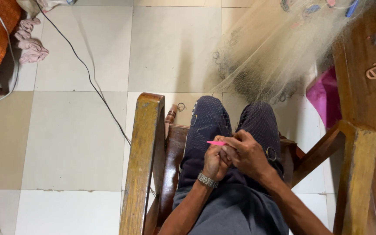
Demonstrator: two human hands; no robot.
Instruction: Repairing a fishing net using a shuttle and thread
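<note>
So both hands are bunched together right over the lap, between the two wooden chair arms. The left hand point(215, 162) (the one with the metal watch band) is curled shut, and a pink netting needle point(216, 142) pokes out from the top of it, long axis lying pretty much flat left-to-right with the tip pointing left. The right hand point(246, 154) is pressed up against the left one, fingers curled down over the same spot. It looks like they're pinching mesh or twine there, but I honestly can't tell which fingers actually hold the needle. The fishing net point(275, 52) is a pale, fine thing that drapes over both knees and runs away up and to the far right, where it bunches up against a wooden table point(366, 87). So the bulk of the net lies far and right of the hands, closer to the right hand's side. For room: the left chair arm point(142, 161) is a tall edge just left of the left wrist, and the right chair arm point(355, 169) sits well apart on the right. The tiled floor point(75, 130) stretches off to the left with a black cable point(88, 74) across it, and there's a pink bag point(323, 98) near the table.
</note>
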